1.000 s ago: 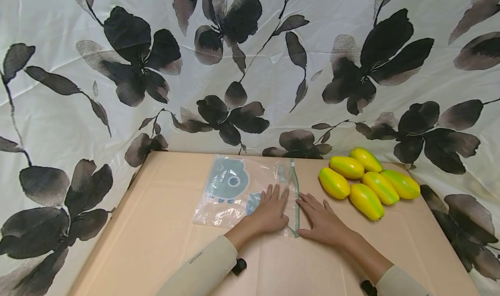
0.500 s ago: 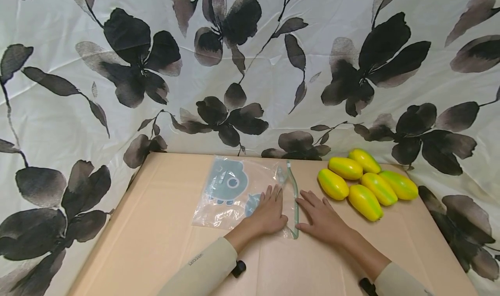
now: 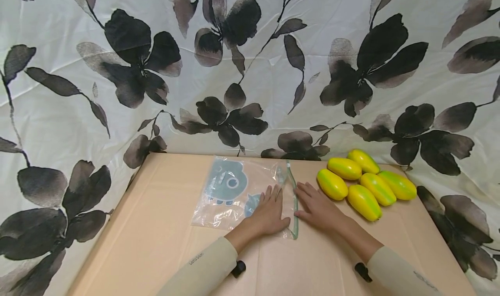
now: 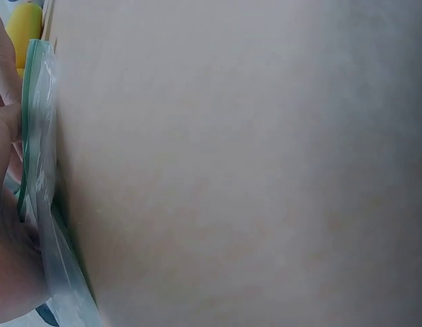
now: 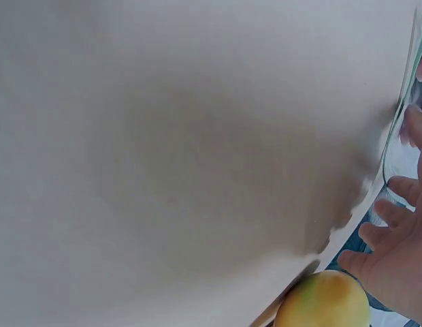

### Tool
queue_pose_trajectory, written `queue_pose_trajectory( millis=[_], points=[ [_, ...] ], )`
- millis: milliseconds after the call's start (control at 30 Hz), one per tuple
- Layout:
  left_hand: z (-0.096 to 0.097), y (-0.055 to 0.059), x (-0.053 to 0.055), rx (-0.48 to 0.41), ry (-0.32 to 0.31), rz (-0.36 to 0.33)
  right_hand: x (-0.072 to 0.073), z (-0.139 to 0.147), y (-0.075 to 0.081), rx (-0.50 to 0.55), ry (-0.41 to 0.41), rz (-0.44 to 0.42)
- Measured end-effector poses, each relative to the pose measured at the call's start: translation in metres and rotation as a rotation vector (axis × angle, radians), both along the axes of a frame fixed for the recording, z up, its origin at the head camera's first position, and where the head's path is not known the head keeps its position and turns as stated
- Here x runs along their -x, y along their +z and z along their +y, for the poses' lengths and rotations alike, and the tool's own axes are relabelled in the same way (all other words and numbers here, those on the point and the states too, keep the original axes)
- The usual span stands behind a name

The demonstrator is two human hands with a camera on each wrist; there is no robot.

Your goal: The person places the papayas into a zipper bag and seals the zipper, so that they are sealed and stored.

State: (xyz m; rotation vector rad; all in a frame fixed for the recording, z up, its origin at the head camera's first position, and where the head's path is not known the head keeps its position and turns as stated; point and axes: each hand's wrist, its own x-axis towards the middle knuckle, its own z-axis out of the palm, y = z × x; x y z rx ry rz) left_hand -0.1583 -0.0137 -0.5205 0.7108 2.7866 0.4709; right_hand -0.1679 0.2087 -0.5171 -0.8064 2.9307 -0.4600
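Note:
A clear zip bag (image 3: pixel 228 181) printed with blue cartoon animals lies flat on the table, its green zip edge (image 3: pixel 295 220) facing right. My left hand (image 3: pixel 267 213) rests on the bag near its mouth, fingers extended and held close together. Just across the zip edge, my right hand (image 3: pixel 320 209) has its fingers stretched out, with the fingertips at that edge. Neither hand grips anything. In the left wrist view the bag's mouth (image 4: pixel 39 136) stands slightly raised off the table. Extended fingers of my right hand (image 5: pixel 401 252) show beside the green edge in the right wrist view.
Several yellow-green, mango-like fruits (image 3: pixel 376 189) lie grouped to the right, beyond my right hand. The tan tabletop (image 3: pixel 164 244) ends at a floral cloth (image 3: pixel 250 79) behind. Dark devices sit under both wrists.
My right hand has shifted slightly left, closer to the zip edge. The far end of that edge has moved a little left. My left hand stays on the bag, its fingers drawn closer together.

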Motion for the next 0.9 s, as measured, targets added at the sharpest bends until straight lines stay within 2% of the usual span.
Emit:
queue_pose_trajectory(
  millis=[267, 500, 700, 900],
  points=[
    [0.003, 0.0, -0.002, 0.029, 0.009, 0.008, 0.009, -0.005, 0.0, -0.018, -0.003, -0.05],
    [0.015, 0.001, -0.009, 0.155, -0.002, 0.107, 0.009, -0.005, -0.001, -0.029, -0.012, -0.063],
    [0.022, 0.001, -0.014, 0.213, 0.026, 0.073, 0.008, -0.004, -0.004, -0.046, -0.025, -0.088],
    [0.023, -0.001, -0.014, 0.181, 0.047, 0.056, 0.008, -0.005, -0.004, -0.038, -0.038, -0.125]
  ],
)
